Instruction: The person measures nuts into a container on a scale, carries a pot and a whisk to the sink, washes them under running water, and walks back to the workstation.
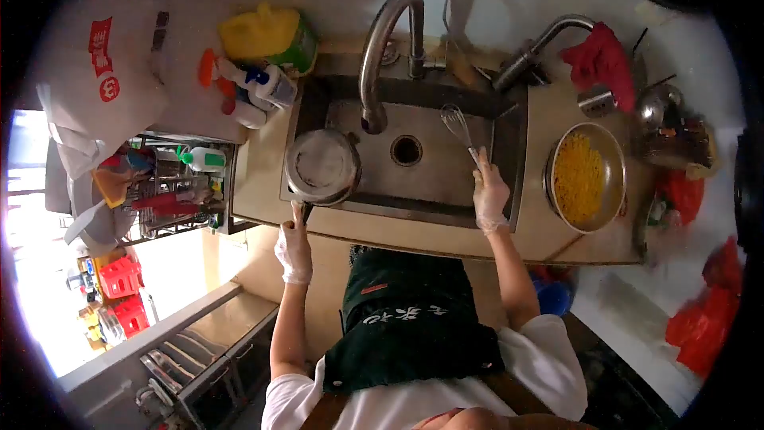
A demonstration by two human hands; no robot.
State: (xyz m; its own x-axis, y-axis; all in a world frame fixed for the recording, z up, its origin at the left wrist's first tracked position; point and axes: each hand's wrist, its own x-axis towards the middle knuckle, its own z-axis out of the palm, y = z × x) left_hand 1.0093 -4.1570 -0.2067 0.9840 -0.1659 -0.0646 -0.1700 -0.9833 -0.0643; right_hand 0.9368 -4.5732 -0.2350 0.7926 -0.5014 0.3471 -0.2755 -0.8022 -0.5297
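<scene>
My left hand [293, 253], in a clear glove, is closed around the handle of a round metal pan [321, 166]. The pan is over the left edge of the sink [446, 207]; I cannot tell whether its inside or its underside faces me. My right hand [491, 193], also gloved, grips a wire whisk [458, 125] by its handle. The whisk's wires point away from me, over the right part of the basin. A curved metal faucet [372, 72] arches over the basin, and the drain [407, 150] shows below it.
On the right counter stands a metal bowl [611, 191] of yellow corn-like kernels [578, 177]. A red cloth [602, 64] hangs on a second faucet [517, 68]. Spray and pump bottles [273, 86] and a yellow-green jug [270, 37] stand at the back left. A dish rack [171, 183] is further left.
</scene>
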